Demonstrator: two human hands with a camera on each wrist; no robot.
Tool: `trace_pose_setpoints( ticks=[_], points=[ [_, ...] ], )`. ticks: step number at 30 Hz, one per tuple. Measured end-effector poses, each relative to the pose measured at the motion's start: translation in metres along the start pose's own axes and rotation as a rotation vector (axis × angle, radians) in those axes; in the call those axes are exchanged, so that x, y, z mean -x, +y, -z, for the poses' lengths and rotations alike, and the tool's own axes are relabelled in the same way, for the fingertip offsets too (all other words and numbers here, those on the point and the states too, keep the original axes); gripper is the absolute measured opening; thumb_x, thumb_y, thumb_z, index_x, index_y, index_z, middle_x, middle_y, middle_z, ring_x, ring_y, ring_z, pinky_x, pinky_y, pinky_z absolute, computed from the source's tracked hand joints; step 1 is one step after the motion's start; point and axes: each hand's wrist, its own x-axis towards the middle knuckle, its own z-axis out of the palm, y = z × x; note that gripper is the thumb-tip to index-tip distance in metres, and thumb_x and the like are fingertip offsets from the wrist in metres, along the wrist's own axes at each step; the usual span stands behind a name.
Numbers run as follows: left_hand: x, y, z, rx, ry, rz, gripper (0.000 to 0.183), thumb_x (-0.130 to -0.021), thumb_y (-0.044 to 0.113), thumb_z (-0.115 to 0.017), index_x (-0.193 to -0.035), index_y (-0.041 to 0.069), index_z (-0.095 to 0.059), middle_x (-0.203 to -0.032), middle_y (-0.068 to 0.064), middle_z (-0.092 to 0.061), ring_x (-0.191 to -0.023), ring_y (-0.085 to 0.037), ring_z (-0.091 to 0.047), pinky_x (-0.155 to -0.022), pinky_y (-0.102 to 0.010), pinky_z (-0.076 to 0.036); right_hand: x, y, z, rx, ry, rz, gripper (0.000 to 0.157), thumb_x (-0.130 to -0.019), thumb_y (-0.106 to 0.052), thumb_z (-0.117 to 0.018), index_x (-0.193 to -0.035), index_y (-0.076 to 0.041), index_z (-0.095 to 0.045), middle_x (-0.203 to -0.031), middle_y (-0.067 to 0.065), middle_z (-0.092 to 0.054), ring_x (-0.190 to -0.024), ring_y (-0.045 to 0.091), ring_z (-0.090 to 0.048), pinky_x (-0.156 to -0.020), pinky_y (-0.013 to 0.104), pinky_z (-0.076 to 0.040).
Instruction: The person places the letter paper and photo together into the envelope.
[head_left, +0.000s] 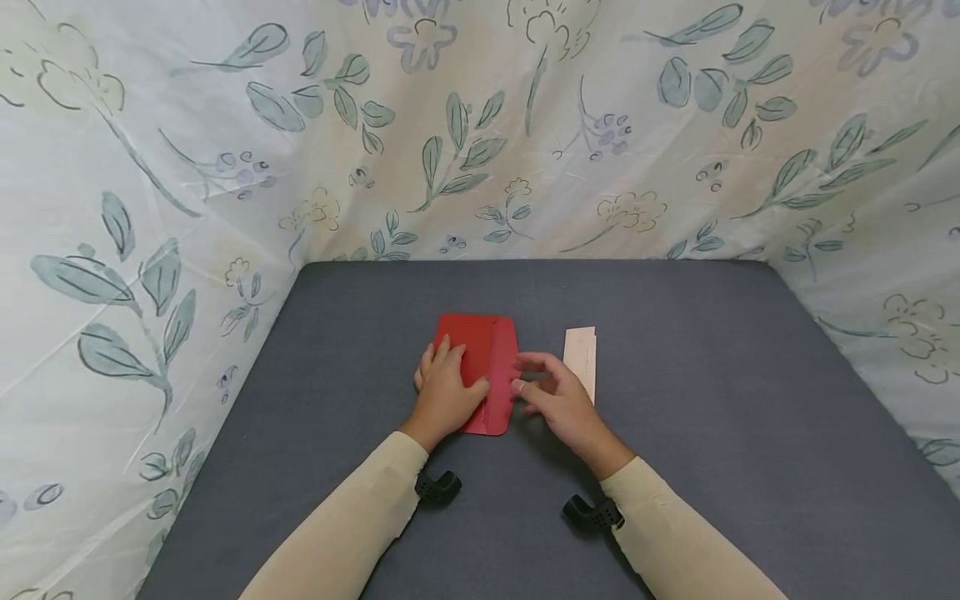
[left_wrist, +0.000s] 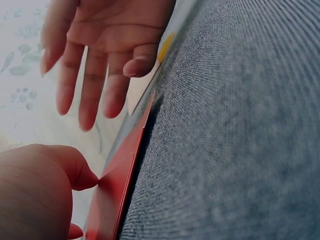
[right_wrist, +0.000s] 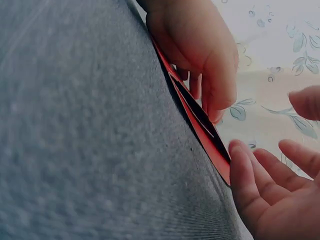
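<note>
A red envelope point(head_left: 476, 333) lies on the dark grey table, its flap point(head_left: 501, 408) folded out to the right. My left hand point(head_left: 448, 390) rests on the envelope with fingers spread, the thumb touching it near the opening. In the right wrist view the mouth of the envelope point(right_wrist: 212, 155) gapes slightly, showing a dark inside. My right hand point(head_left: 558, 404) is at the flap's right edge, fingers loosely bent. Whether its fingertips touch the flap I cannot tell. Just beyond that hand lies a pale paper strip point(head_left: 581, 354), its lower part hidden by the hand.
The dark grey table point(head_left: 712, 375) stretches out around the envelope. White curtains point(head_left: 480, 125) with leaf and flower prints hang behind it and at both sides. Black wrist mounts point(head_left: 438, 487) sit under both sleeves.
</note>
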Motion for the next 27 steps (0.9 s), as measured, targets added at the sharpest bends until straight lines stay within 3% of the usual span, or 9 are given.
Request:
trace_pose_setpoints(
  ticks=[13,27],
  points=[
    [0.000,0.001,0.001,0.007,-0.005,0.005,0.075,-0.094,0.029,-0.074,-0.157,-0.003,-0.052,-0.173,-0.024,-0.029,-0.158,-0.047,-0.018,-0.121,-0.069,-0.015,-0.004,0.003,0.004,0.106,0.190,0.068,0.042,-0.103,-0.005,-0.073,-0.142,0.005,-0.061,-0.136,0.023,-0.066,-0.097,0.036,-0.071,-0.073,0.035,-0.060],
    [0.001,-0.002,0.002,0.036,-0.011,-0.010,0.074,-0.093,0.028,-0.069,-0.157,-0.004,-0.051,-0.174,-0.024,-0.028,-0.159,-0.047,-0.016,-0.121,-0.068,-0.013,-0.005,0.004,0.012,0.171,0.352,0.081,0.040,-0.102,-0.001,-0.071,-0.141,0.005,-0.062,-0.135,0.024,-0.066,-0.112,0.037,-0.066,-0.084,0.027,-0.052]
  ],
)
